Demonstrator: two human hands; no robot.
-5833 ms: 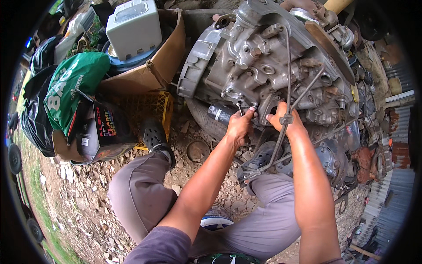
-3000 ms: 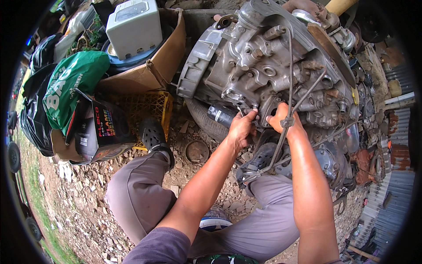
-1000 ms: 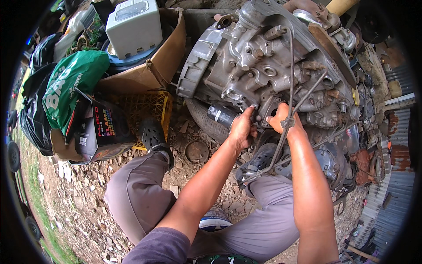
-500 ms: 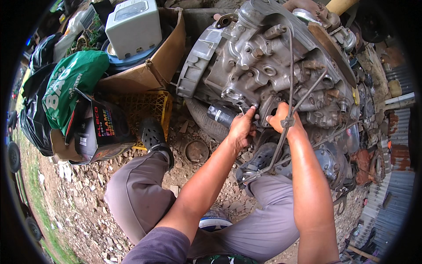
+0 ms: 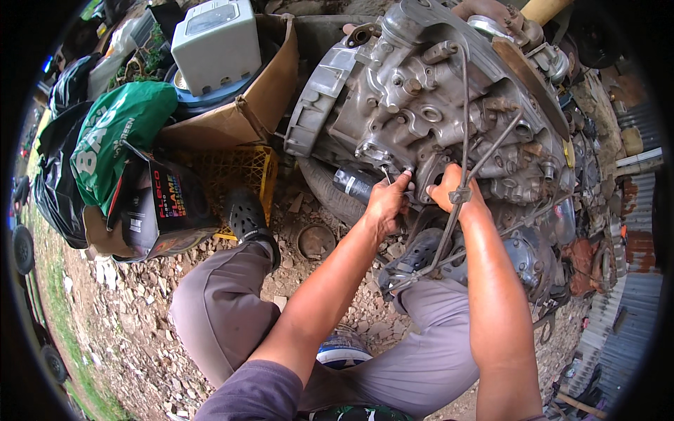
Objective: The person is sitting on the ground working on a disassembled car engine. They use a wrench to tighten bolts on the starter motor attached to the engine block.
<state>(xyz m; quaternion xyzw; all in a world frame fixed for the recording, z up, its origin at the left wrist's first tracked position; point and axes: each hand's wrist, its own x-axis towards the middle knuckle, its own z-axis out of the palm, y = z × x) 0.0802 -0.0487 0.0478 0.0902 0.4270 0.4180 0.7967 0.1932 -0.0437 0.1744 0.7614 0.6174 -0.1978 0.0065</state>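
Observation:
A large grey metal engine or gearbox casing [image 5: 393,105] fills the upper middle, covered with bolts, ports and bosses. My left hand [image 5: 387,206] is closed at its lower edge, with a thin shiny metal tool [image 5: 385,172] poking up by the fingers. The index finger reaches a small bolt on the casing. Beside it, my right hand [image 5: 451,188] has its fingers closed about a flange [image 5: 425,184] with a dark opening; part of the grip is hidden. A black cylindrical canister, perhaps an oil filter [image 5: 353,182], lies left of my left hand.
Long bent metal rods [image 5: 465,126] cross in front of the casing, over my right wrist. At left stand a cardboard box [image 5: 263,98], a yellow crate [image 5: 263,172] and a green bag [image 5: 130,116]. A round dish [image 5: 315,241] lies on stony ground between my feet.
The whole view has shifted very slightly. Both hands stay at the same spots on the casing, with the left fingers barely moved.

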